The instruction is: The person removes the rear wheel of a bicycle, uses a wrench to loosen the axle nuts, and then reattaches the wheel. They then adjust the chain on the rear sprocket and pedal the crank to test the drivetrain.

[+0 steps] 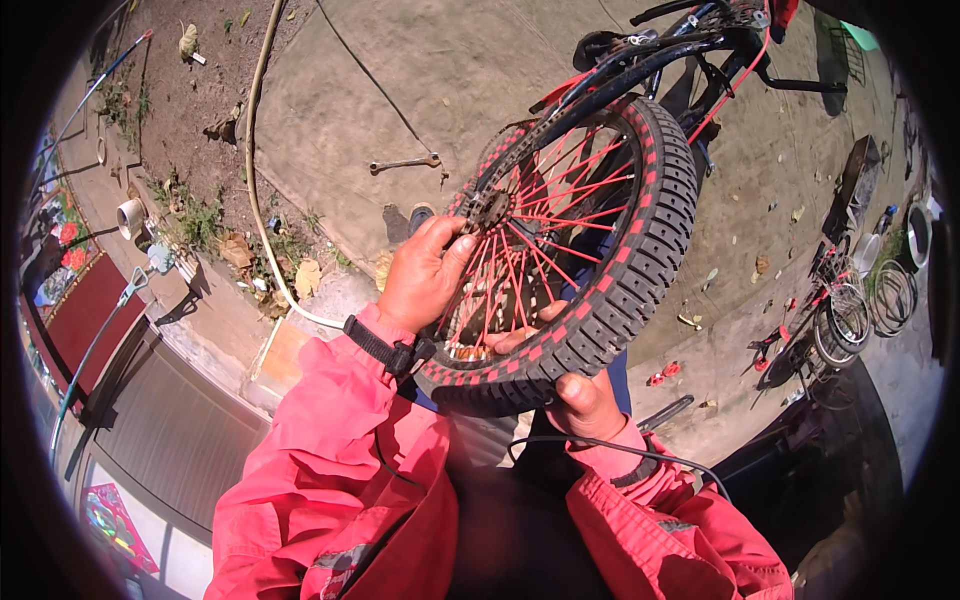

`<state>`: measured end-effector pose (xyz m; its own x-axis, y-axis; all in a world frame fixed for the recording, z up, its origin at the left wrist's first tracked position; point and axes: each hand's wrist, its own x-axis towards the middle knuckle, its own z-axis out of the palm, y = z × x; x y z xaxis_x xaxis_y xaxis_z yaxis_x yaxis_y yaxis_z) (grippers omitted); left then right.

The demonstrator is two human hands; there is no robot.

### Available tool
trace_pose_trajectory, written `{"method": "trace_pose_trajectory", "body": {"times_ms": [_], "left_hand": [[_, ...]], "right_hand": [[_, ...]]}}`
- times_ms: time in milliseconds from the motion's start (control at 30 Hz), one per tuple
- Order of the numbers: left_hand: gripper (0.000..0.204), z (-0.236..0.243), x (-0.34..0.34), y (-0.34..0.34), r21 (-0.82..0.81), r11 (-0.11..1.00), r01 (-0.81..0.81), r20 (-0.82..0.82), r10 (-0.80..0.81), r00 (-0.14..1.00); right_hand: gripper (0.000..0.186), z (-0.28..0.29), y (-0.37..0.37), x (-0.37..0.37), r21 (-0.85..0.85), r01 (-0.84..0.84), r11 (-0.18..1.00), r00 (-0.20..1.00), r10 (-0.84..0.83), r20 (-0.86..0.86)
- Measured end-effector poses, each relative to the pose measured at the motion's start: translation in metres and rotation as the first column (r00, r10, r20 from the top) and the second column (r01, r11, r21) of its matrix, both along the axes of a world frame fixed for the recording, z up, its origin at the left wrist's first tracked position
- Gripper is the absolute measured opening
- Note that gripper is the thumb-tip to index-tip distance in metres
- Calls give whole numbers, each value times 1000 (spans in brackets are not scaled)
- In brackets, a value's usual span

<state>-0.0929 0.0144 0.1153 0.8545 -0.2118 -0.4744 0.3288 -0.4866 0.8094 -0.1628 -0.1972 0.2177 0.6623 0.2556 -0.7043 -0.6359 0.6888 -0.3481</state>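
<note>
A bicycle wheel (600, 335) with a knobby black tyre, a red-checked sidewall and red spokes is tilted in front of me. It sits at the end of a dark bicycle frame (640, 58). My left hand (425, 275) is closed, thumb and fingertips pinched at the hub beside the dark sprocket (487, 209); what lies between them is hidden. At the wheel's near edge, my right hand (588, 405) grips the tyre, thumb outside and fingers reaching through to the rim. A chain runs along the frame to the sprocket.
A wrench (404, 163) lies on the ground beyond my left hand. A pale hose (252, 150) curves along the left. At right are loose wheels (843, 318) and other bicycle parts. A brown panelled surface (185, 440) stands at lower left. A black cable (640, 449) crosses my right wrist.
</note>
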Motion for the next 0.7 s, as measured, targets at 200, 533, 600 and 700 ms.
{"method": "trace_pose_trajectory", "body": {"times_ms": [200, 533, 600, 700], "left_hand": [[26, -12, -7, 1, -64, 990, -126, -168, 114, 979], [29, -17, -6, 10, -4, 1000, -9, -141, 8, 990], [29, -16, -2, 12, 31, 999, 40, -153, -35, 988], [31, -13, 4, 13, 9, 999, 52, -198, -49, 979]], "right_hand": [[88, 5, 0, 8, -2, 15, 1000, 1000, -15, -13], [88, 9, -1, 14, 14, 30, 999, 999, -30, -26], [88, 10, -1, 15, 13, 36, 999, 999, -35, -18], [89, 10, 0, 16, 13, 29, 999, 1000, -29, -2]]}}
